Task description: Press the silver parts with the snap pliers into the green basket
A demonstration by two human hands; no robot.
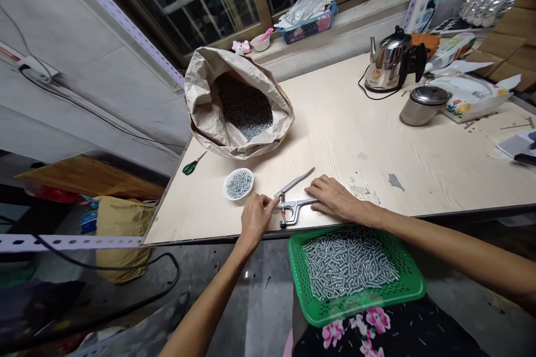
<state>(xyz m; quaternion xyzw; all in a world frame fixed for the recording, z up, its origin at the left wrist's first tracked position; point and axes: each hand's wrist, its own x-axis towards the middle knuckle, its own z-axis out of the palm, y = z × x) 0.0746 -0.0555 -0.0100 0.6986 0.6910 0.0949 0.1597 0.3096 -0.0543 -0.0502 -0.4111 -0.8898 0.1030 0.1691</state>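
A grey pair of hand-press pliers (295, 209) lies on the table near its front edge, its handles spread. A spring and a small red ring show at its jaw. My right hand (333, 196) has its fingers closed over the end of the lower handle. My left hand (256, 216) is in a pinch at the jaw end; whatever is between the fingertips is hidden. Just beyond my left hand stands a white bowl (238, 184) of small metal pieces. A green basket (355, 309) on my lap holds many small metal tubes (349, 262).
A large paper sack (201, 95) of metal pieces stands open behind the bowl. Green-handled scissors (191, 167) lie left. A kettle (387, 64) with a cord, a lidded metal cup (422, 105) and a tissue pack (477, 95) are at the back right.
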